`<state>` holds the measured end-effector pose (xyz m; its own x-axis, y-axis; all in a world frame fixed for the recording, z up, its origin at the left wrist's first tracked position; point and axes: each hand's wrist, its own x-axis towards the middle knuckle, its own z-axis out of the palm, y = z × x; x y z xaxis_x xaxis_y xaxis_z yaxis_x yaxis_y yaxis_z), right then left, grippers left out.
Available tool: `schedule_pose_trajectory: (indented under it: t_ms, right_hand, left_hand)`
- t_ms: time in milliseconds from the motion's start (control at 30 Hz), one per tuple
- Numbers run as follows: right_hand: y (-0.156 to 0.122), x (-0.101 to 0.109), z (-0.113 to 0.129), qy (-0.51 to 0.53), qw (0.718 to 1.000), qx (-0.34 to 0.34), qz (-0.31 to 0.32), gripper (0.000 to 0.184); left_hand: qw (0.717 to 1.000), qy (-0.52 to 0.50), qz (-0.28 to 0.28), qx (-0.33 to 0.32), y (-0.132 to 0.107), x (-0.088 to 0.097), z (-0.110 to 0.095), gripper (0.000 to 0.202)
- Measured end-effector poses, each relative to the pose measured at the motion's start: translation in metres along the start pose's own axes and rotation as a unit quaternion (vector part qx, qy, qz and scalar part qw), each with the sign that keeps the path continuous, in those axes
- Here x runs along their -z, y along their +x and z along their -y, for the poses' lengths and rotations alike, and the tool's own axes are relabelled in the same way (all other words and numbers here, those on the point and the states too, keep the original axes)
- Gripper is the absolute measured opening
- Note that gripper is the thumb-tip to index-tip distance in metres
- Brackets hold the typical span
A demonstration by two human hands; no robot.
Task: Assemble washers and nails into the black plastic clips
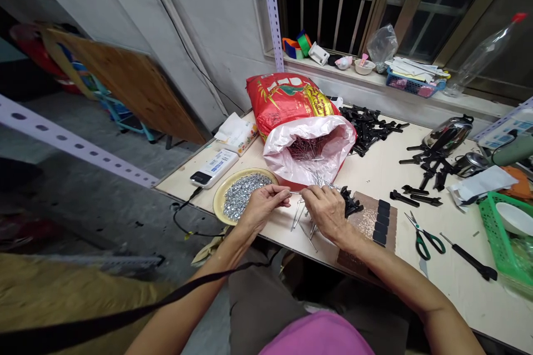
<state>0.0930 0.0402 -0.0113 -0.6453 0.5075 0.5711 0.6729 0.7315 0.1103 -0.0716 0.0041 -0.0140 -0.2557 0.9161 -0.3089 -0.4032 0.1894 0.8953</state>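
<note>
My left hand point(266, 205) is closed in a pinch at the end of a thin metal bolt point(295, 193). What sits between its fingertips is too small to make out. From the other side, my right hand point(325, 211) grips that bolt, fingers curled round it. A yellow bowl point(218, 212) full of small silvery metal pieces point(245, 193), perhaps nuts, stands beside my left hand. Several loose bolts point(296, 216) lie under and between the hands. Just behind them a red and white sack point(287, 155) gapes open, with many long bolts point(308, 147) inside.
Black plastic parts point(366, 127) lie heaped behind the sack and at right. A brown board point(391, 227) with black pads, scissors point(425, 236), a screwdriver-like tool point(470, 258) and a green basket point(491, 227) occupy the right side. A power bank point(214, 168) and tissue pack point(237, 133) sit left.
</note>
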Motion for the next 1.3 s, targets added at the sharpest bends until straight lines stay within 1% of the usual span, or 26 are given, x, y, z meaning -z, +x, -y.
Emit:
schedule_pose_trajectory:
  t_ms: [100,267,400,533,633,800,1000,1200,1300]
  right_hand:
    - [0.0,0.001,0.002,-0.004,1.0,0.003,-0.002,0.019]
    - [-0.002,-0.004,0.004,-0.01,1.0,-0.024,-0.009,0.023]
    - [-0.005,-0.004,0.001,-0.019,1.0,-0.012,-0.016,0.025]
    - [-0.007,0.001,-0.003,-0.025,0.999,-0.008,-0.036,0.027]
    - [-0.011,0.004,-0.007,-0.007,0.999,-0.027,-0.038,0.028]
    - [-0.022,0.011,-0.017,0.013,0.997,-0.062,-0.047,0.026]
    - [-0.04,0.022,-0.032,-0.007,0.995,-0.1,-0.007,0.031]
    - [-0.059,0.039,-0.043,-0.009,0.989,-0.143,0.017,0.025]
    - [-0.069,0.049,-0.049,0.022,0.979,-0.199,0.035,0.027]
  left_hand:
    - [1.0,0.001,0.004,-0.006,0.0,-0.002,0.003,0.047]
    - [1.0,-0.008,0.007,-0.014,-0.001,-0.007,0.005,0.047]
    - [1.0,-0.006,0.015,-0.012,-0.002,-0.01,0.005,0.048]
    - [0.999,0.009,0.017,-0.039,-0.004,-0.015,0.006,0.044]
    - [0.998,0.024,0.021,-0.062,-0.005,-0.022,0.006,0.042]
    - [0.996,0.034,0.053,-0.06,-0.003,-0.039,0.009,0.041]
    - [0.992,0.054,0.096,-0.059,-0.001,-0.063,0.018,0.041]
    - [0.989,0.072,0.114,-0.069,-0.008,-0.093,0.025,0.042]
    - [0.987,0.077,0.129,-0.065,-0.013,-0.109,0.028,0.043]
